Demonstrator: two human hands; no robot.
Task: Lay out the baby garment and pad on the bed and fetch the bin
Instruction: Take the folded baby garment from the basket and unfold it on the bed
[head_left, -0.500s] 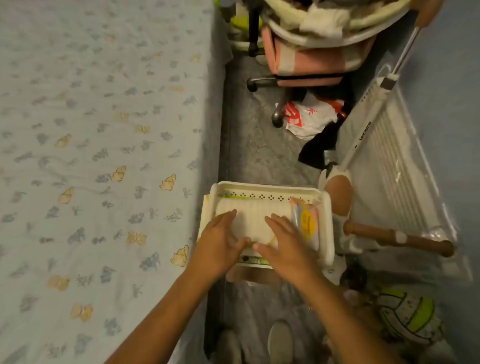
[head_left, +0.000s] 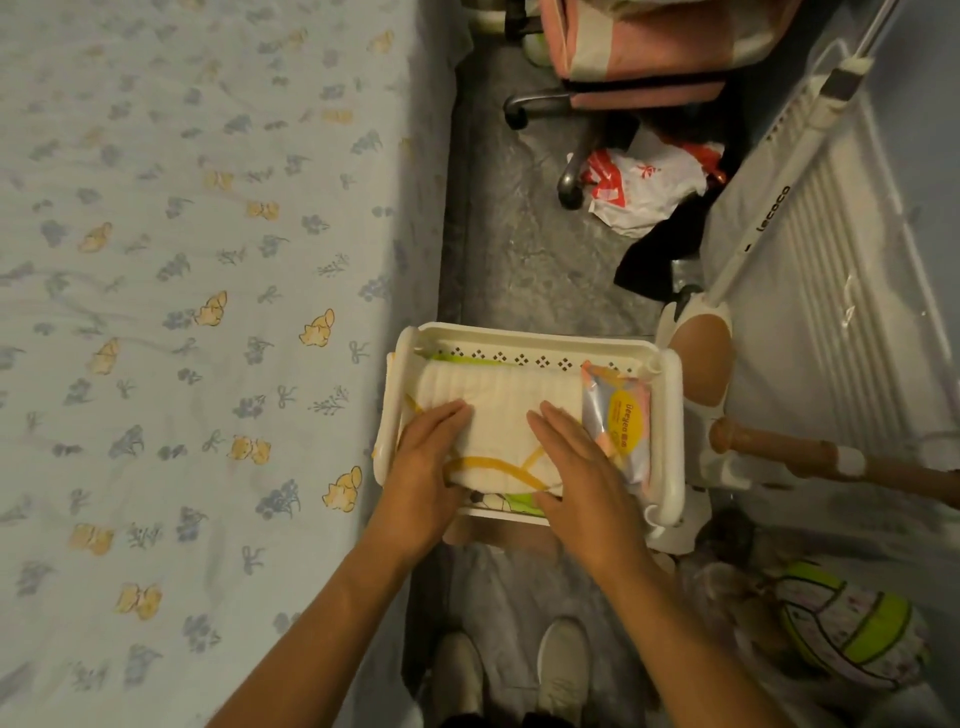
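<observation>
- Two hands are down in the bin, and I go across from the left.
- I see the bed (head_left: 156, 312) filling the left side, its pale blue sheet printed with flowers and small yellow animals.
- My left hand (head_left: 423, 467) lies flat, fingers loose, on the left edge of the folded garment (head_left: 498, 415) — touching it, not clenched round it.
- That garment, cream ribbed cloth with yellow stripes, sits inside the white bin (head_left: 670, 431), over a green-printed piece that I cannot make out.
- My right hand (head_left: 576, 467) rests open on the garment's right part, thumb at its near edge.
- A wipes packet (head_left: 621, 421) with a yellow label stands just beside it, against the bin's right wall.
- Further right — a wooden handle (head_left: 779, 452), and a green-striped ball (head_left: 852, 634) on the floor.
</observation>
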